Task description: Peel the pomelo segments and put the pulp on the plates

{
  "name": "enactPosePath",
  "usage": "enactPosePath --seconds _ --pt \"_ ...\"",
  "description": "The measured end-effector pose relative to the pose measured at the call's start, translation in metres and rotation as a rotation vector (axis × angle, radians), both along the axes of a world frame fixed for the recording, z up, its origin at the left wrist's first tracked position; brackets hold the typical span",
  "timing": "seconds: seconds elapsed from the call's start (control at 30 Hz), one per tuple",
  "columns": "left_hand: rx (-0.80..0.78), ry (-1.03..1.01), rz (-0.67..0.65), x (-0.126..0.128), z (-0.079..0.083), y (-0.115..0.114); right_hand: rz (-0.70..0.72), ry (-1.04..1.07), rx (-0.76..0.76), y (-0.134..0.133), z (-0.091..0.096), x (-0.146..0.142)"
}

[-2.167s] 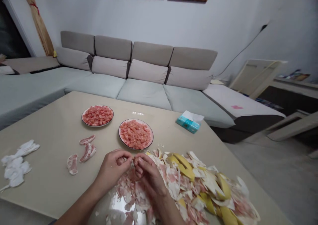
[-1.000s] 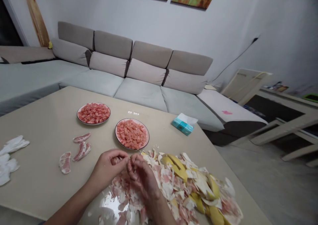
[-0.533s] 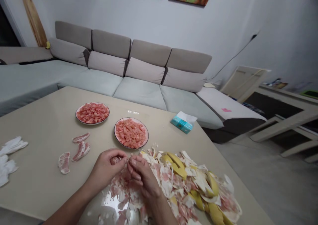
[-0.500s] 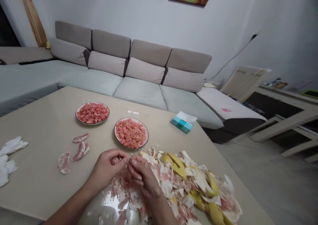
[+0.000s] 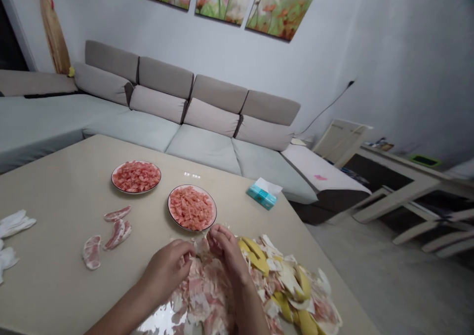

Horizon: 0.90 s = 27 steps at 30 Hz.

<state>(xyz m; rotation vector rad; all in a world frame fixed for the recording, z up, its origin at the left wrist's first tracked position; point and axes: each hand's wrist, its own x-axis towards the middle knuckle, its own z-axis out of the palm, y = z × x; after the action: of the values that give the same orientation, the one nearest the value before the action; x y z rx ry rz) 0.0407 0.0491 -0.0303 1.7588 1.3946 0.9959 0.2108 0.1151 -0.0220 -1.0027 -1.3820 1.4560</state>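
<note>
My left hand (image 5: 168, 268) is curled over the near side of the pile, thumb close to the fingertips; what lies inside its grip is hidden. Fingers bent together, my right hand (image 5: 226, 251) is just below the nearer plate (image 5: 169, 210), and anything it pinches is too small to name. Loose pomelo pulp (image 5: 192, 207) fills that plate. A second plate (image 5: 158, 181) farther left holds more pulp (image 5: 136, 176). Under both hands spread torn pomelo membranes (image 5: 202, 295), pink and white. Several pomelo segments (image 5: 92, 252) lie on the table to the left.
Yellow pomelo rind (image 5: 281, 303) is heaped at the right of the table (image 5: 66, 197). A blue tissue pack (image 5: 262, 195) sits near the far right edge. Crumpled white tissues (image 5: 15, 224) lie far left. A grey sofa (image 5: 202, 140) stands behind the table.
My hands have moved apart, the right one up and right toward the nearer plate, the left slightly lower. The camera view has tilted up and shifted right.
</note>
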Motion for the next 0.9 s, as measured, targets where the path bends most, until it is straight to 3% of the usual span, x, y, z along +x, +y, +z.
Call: enactPosePath --seconds 0.17,0.3,0.43,0.6,0.73,0.9 --pt "-0.004 0.116 -0.049 0.006 -0.012 -0.003 -0.086 -0.385 0.154 0.070 0.022 -0.014" --pt "0.021 0.168 -0.038 0.008 -0.022 -0.002 -0.025 -0.663 0.187 0.119 0.033 -0.036" --pt "0.024 0.179 -0.033 0.006 -0.025 -0.002 0.042 -0.832 0.232 0.139 0.036 -0.040" --pt "0.004 0.095 0.002 0.004 -0.026 -0.002 0.040 -0.902 0.362 0.139 0.033 -0.031" --pt "-0.105 -0.218 0.060 0.007 -0.026 0.002 0.025 -0.959 0.476 0.127 0.028 -0.029" --pt "-0.359 -0.993 0.125 0.002 -0.021 0.008 0.190 -0.979 0.607 0.110 0.014 -0.033"
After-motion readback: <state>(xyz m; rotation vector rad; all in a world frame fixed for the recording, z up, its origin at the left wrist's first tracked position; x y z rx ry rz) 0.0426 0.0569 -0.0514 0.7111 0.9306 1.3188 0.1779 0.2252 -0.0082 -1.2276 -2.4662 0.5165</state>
